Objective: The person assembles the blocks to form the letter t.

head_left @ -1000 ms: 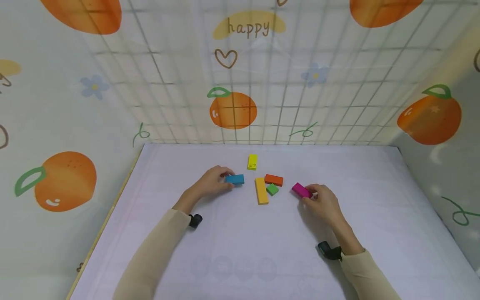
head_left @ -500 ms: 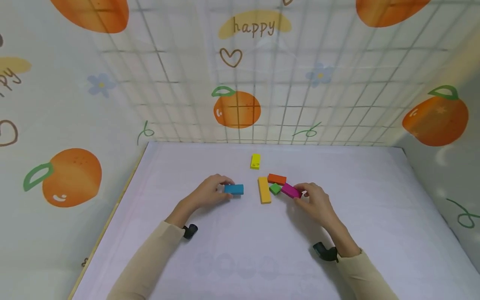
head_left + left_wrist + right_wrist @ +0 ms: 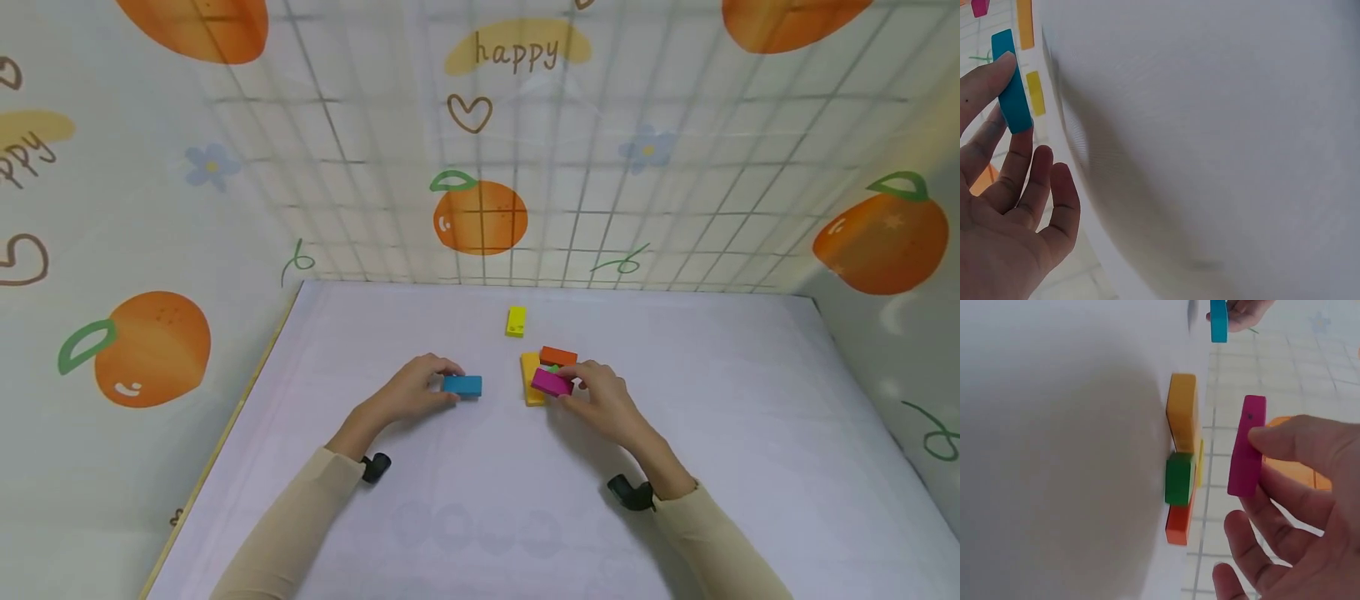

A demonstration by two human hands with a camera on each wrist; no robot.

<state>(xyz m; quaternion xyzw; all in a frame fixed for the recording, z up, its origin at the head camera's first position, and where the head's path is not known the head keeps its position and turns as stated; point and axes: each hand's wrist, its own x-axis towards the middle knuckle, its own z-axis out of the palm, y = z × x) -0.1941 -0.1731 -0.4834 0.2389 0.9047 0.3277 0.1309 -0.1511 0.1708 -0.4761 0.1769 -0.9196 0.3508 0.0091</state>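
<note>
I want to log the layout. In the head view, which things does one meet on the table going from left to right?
Left hand → blue block → yellow block → magenta block → right hand. The amber, green and orange blocks overlap the magenta one, so I leave them out.

Bright, even light with soft shadows; head view bows at its edges, wrist views blur close up.

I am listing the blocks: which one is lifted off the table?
The magenta block, pinched by the right hand above the green block; the other blocks lie on the table.
</note>
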